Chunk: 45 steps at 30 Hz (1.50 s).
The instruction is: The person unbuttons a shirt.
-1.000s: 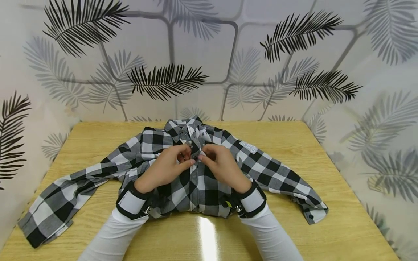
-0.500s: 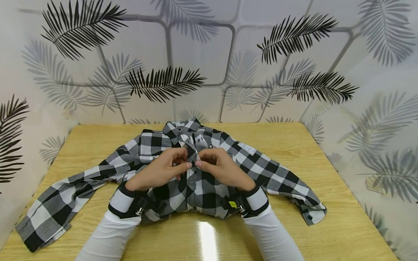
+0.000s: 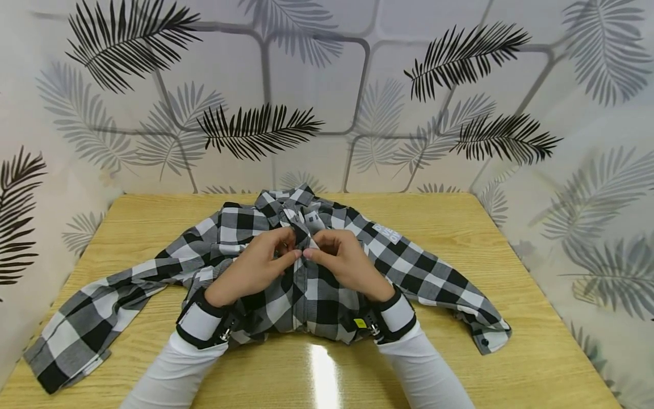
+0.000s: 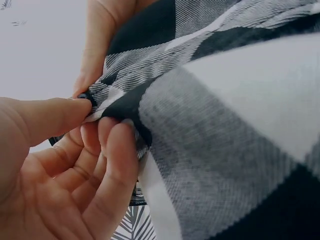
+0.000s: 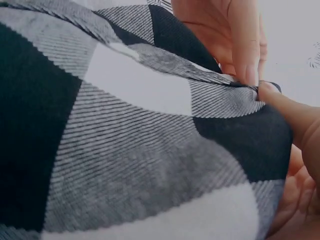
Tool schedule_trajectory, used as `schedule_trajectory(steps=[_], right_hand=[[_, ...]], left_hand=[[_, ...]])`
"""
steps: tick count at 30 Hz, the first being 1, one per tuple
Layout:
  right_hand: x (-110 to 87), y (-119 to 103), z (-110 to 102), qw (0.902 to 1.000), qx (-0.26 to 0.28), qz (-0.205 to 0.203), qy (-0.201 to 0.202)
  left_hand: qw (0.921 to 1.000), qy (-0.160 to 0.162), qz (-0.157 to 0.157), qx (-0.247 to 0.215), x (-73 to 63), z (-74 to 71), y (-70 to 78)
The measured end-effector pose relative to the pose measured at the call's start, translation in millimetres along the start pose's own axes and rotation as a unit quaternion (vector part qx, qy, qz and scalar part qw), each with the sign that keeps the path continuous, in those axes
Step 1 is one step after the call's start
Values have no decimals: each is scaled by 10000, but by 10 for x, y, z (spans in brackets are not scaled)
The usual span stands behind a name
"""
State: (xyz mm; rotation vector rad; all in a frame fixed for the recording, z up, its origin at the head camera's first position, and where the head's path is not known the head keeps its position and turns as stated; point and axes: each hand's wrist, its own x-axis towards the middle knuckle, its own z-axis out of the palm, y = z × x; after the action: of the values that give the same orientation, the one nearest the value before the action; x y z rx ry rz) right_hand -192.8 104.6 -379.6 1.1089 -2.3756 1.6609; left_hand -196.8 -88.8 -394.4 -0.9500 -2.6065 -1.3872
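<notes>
The checked shirt (image 3: 327, 307) lies spread on the bench (image 3: 434, 221) in front of me. My left hand (image 3: 255, 264) and right hand (image 3: 349, 261) both pinch its middle, thumbs close together, I think so the cloth can't slip.

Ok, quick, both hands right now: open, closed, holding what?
Left hand: closed, pinching the plaid shirt at its front.
Right hand: closed, pinching the shirt's front too.

The person's left hand (image 3: 255, 264) and right hand (image 3: 348, 262) are pinching the plaid shirt (image 3: 322, 301) at the middle of its front, thumb tips (image 4: 80, 107) nearly meeting, fingers bending; the left forearm (image 3: 176, 369) and right forearm (image 3: 425, 366) are slanting inward from the shirt's near side.
</notes>
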Motion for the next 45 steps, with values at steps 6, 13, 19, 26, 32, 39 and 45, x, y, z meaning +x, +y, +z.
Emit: schedule_trajectory(steps=[6,13,19,26,32,39,45], right_hand=[[16,22,-4,9999,17,108,86],[15,19,-2,9997,74,89,192],[21,-23,37,9997,-71,56,227],[10,-44,104,9982,-440,251,328],[-14,-90,104,9967,-604,152,514],[-80,-220,-3,9948,-847,-133,554],[-243,-307,-250,9975,-648,-266,22]], left_hand=[[9999,-35,-28,152,-11,13,41],[9988,424,83,226,-5,19,69],[9970,705,94,312,-4,-11,74],[9984,528,-168,-101,-15,-36,47],[9984,411,-32,-394,-12,-46,27],[9976,666,-39,-200,-41,-128,8],[9978,636,-197,-45,-105,-223,23]])
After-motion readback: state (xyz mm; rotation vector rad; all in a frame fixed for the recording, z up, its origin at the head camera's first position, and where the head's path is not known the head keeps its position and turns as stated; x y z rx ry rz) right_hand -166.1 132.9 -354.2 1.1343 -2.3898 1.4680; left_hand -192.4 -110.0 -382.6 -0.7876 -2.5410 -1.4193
